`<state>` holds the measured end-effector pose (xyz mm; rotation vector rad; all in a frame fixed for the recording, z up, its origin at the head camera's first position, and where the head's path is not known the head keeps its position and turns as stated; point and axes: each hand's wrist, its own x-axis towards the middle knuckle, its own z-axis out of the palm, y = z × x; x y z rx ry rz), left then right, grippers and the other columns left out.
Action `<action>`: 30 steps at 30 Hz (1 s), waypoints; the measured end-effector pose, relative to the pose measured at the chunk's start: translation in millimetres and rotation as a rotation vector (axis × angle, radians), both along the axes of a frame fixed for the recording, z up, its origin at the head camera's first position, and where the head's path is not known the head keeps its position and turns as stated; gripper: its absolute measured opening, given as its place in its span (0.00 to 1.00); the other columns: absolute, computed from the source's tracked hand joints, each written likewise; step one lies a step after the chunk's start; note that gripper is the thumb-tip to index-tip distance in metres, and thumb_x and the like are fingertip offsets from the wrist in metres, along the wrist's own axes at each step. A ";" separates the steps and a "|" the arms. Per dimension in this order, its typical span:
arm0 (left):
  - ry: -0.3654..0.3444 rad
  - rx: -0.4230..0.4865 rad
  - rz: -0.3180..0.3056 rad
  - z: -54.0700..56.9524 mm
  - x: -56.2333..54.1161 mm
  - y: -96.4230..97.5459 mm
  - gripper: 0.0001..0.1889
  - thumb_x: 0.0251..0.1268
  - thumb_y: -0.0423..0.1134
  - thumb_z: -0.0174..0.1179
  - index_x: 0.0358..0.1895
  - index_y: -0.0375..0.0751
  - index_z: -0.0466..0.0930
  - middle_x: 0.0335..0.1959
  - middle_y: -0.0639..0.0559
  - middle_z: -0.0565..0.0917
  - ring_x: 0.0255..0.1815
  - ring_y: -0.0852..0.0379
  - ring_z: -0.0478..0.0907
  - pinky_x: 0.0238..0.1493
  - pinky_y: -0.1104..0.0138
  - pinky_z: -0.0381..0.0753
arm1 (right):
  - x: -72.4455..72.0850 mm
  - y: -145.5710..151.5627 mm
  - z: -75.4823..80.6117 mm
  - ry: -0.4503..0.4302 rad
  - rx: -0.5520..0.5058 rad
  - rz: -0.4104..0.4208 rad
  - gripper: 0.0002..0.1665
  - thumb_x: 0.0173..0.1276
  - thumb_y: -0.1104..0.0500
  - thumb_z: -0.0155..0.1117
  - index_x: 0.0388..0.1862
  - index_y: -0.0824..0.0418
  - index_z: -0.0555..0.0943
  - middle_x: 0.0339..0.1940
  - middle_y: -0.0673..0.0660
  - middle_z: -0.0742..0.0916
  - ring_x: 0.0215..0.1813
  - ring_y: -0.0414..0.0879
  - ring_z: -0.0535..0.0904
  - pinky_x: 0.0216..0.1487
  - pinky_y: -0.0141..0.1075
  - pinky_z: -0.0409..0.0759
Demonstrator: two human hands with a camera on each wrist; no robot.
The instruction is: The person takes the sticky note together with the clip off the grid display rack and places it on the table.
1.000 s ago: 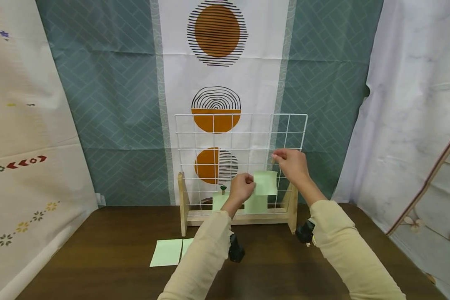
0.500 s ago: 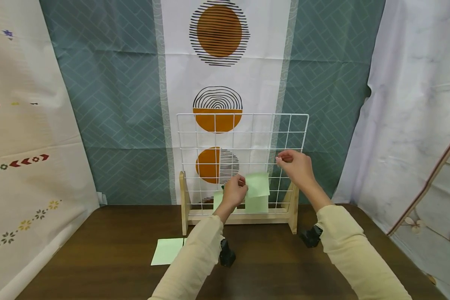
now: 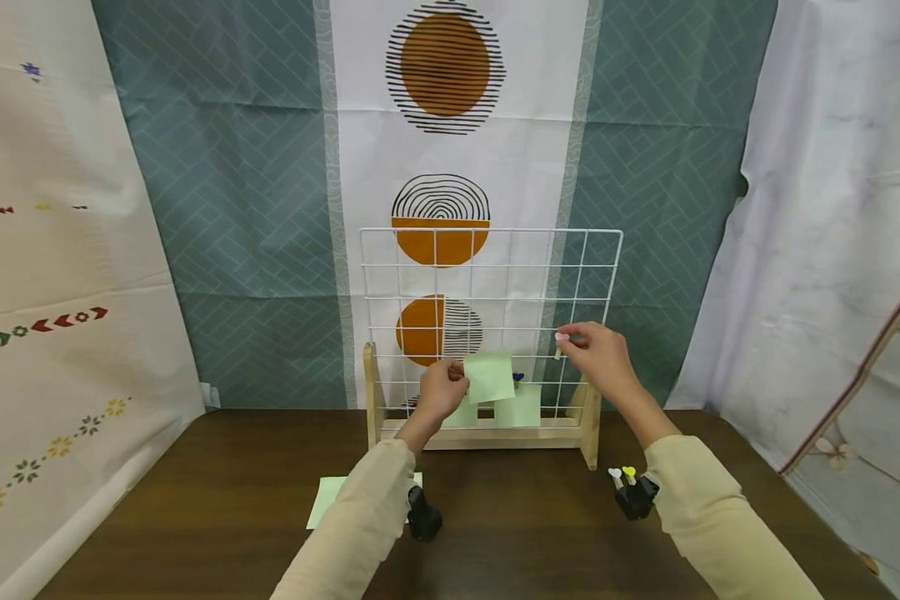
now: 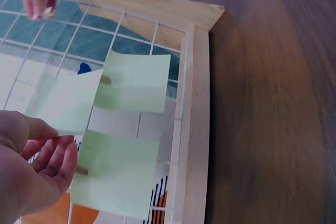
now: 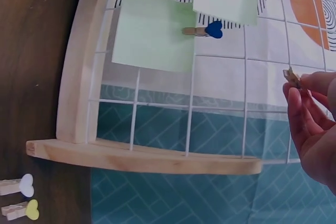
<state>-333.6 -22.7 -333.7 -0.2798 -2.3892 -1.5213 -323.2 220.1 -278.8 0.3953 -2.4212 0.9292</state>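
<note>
My left hand (image 3: 441,392) pinches a pale green paper square (image 3: 489,377) by its edge, in front of a white wire grid (image 3: 528,328). My right hand (image 3: 600,354) pinches a small wooden clothespin (image 3: 559,343) with a pink top, near the grid's right side. Behind the held square, a second green square (image 3: 517,407) hangs low on the grid under a clothespin with a blue heart (image 5: 213,30). A third square (image 4: 115,174) hangs to its left, its clothespin (image 4: 81,170) partly hidden.
A wooden stand (image 3: 588,425) holds the grid upright on the dark table (image 3: 517,517). Clothespins with a white heart (image 3: 616,475) and a yellow heart (image 3: 629,472) lie by my right wrist. Green paper (image 3: 324,498) lies front left, partly under my left sleeve.
My left hand has carried the paper square leftward and slightly down, uncovering the blue-heart clothespin. My right hand has shifted slightly right and down with its clothespin.
</note>
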 end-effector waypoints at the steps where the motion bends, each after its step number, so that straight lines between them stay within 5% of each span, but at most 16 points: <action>1: -0.014 0.013 -0.016 -0.8 0.6 -3.6 0.06 0.59 0.24 0.56 0.39 0.29 0.78 0.32 0.42 0.80 0.35 0.47 0.79 0.34 0.62 0.80 | 0.4 0.5 -1.4 -0.002 0.002 0.004 0.17 0.71 0.58 0.61 0.51 0.69 0.82 0.46 0.66 0.84 0.43 0.59 0.83 0.40 0.50 0.80; 9: -0.127 0.117 -0.143 -8.4 13.3 -26.1 0.04 0.62 0.23 0.57 0.39 0.25 0.74 0.32 0.42 0.78 0.27 0.54 0.78 0.36 0.59 0.83 | 4.3 13.4 -19.0 -0.016 0.032 0.005 0.15 0.69 0.61 0.62 0.49 0.69 0.83 0.41 0.66 0.86 0.39 0.58 0.84 0.34 0.46 0.80; 18: -0.179 -0.008 -0.303 -34.4 40.8 -43.8 0.04 0.60 0.23 0.59 0.36 0.27 0.76 0.28 0.47 0.77 0.27 0.56 0.78 0.34 0.58 0.83 | 16.6 38.2 -42.8 -0.014 0.089 0.011 0.12 0.68 0.63 0.63 0.46 0.69 0.84 0.41 0.64 0.87 0.44 0.60 0.83 0.37 0.49 0.80; 23: -0.273 0.006 -0.331 -52.7 49.4 -50.2 0.02 0.60 0.24 0.58 0.34 0.31 0.75 0.26 0.50 0.75 0.26 0.57 0.75 0.35 0.57 0.83 | 21.6 54.3 -57.6 -0.092 0.088 0.008 0.13 0.67 0.62 0.63 0.47 0.70 0.83 0.41 0.66 0.87 0.32 0.52 0.84 0.31 0.42 0.80; 30: -0.215 -0.074 -0.328 -77.2 57.0 -62.2 0.02 0.57 0.23 0.58 0.32 0.29 0.74 0.22 0.51 0.75 0.23 0.59 0.75 0.26 0.63 0.78 | 29.4 74.1 -77.9 -0.174 0.096 0.025 0.13 0.67 0.63 0.63 0.45 0.72 0.82 0.38 0.65 0.87 0.30 0.51 0.83 0.29 0.39 0.80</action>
